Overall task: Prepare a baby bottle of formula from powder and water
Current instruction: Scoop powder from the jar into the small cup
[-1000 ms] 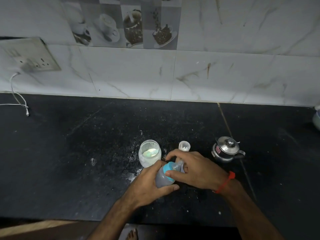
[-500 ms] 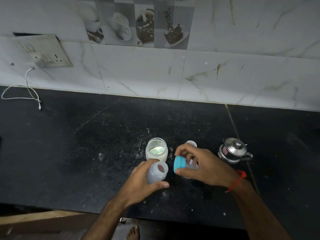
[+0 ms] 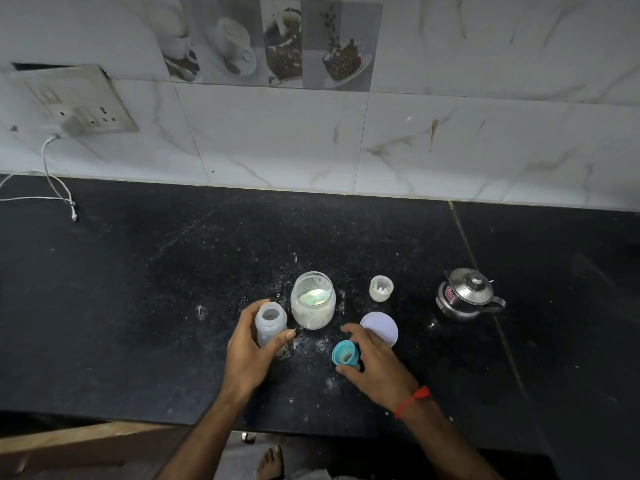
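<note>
A translucent baby bottle (image 3: 270, 323) stands uncapped on the black counter (image 3: 138, 306), and my left hand (image 3: 250, 355) is wrapped around it. Its blue collar with the teat (image 3: 345, 354) lies upside down on the counter, with the fingers of my right hand (image 3: 375, 367) around it. Just behind the bottle stands an open glass jar of white powder (image 3: 313, 300) with a pale scoop inside. To the right of the jar, the jar's round white lid (image 3: 380, 328) lies flat, and a small clear bottle cap (image 3: 381, 288) stands behind it.
A small steel kettle (image 3: 464, 294) sits at the right. Spilled powder specks dot the counter around the jar. A wall socket (image 3: 81, 102) with a white charger cable (image 3: 59, 192) is at the far left. The counter's front edge runs just below my wrists.
The blue collar came off the bottle. My right hand carried it right and down to the counter, while my left hand set the bottle upright left of the jar.
</note>
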A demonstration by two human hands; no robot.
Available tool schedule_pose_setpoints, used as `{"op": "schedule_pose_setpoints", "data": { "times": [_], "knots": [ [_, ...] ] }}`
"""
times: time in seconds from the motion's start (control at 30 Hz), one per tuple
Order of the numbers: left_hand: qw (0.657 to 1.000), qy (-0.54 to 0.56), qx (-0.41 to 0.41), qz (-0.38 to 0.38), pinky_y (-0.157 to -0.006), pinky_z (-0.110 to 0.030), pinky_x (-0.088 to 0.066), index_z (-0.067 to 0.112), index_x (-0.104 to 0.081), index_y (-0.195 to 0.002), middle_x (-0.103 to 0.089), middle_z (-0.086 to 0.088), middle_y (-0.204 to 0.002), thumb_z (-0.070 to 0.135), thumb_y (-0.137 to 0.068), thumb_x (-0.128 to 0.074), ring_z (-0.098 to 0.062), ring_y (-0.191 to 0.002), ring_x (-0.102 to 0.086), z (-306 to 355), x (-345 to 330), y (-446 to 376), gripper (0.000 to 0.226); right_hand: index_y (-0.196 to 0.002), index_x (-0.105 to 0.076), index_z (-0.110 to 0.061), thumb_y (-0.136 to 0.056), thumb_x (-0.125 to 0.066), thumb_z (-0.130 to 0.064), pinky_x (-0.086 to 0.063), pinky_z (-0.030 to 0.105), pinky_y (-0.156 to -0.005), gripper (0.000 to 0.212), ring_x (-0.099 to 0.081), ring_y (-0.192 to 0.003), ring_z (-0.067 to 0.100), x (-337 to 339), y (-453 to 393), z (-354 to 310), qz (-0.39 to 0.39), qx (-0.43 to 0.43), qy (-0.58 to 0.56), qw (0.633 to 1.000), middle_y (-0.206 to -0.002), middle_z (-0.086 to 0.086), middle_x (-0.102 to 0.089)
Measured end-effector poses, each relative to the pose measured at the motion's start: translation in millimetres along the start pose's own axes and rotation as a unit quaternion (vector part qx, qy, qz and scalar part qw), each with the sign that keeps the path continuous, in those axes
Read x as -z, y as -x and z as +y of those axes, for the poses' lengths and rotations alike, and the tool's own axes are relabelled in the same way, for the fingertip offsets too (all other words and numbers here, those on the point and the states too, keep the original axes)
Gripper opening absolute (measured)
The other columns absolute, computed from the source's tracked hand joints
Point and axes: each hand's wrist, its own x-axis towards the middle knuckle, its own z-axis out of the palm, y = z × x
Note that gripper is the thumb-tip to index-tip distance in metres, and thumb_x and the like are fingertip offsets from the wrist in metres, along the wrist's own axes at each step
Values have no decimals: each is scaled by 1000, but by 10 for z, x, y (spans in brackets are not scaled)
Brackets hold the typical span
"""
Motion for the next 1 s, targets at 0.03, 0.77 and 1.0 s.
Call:
{"op": "schedule_pose_setpoints", "data": {
  "times": [0.03,0.77,1.0],
  "knots": [
    [1000,-11,3,-4,-89,-12,-52,34,-59,-124,-69,24,-118,28,-70,-94,0,-109,-67,-11,-6,-2,65,-144,-39,-31,-90,-72,-38,-46,30,-100,64,-49,-117,13,-21,-17,-12,4,3,18,1000,-125,-5,-54],
    [992,-115,5,-45,-123,-53,-24,43,-27,-148,-51,36,-128,54,-69,-92,-11,-129,-55,-62,-30,-59,102,-116,-70,-28,-102,-51,-41,-45,39,-97,27,-47,-117,24,517,-732,-731,134,102,204,964,-127,-1,-54],
    [995,-93,15,-17,-118,-45,-16,51,-15,-153,-36,26,-154,61,-62,-92,-3,-141,-38,-12,-30,34,119,-140,-56,-18,-100,-52,-39,-33,62,-111,45,-47,-135,40,540,-1341,-1117,-135,-33,442,886,-146,11,-53]
  ]
}}
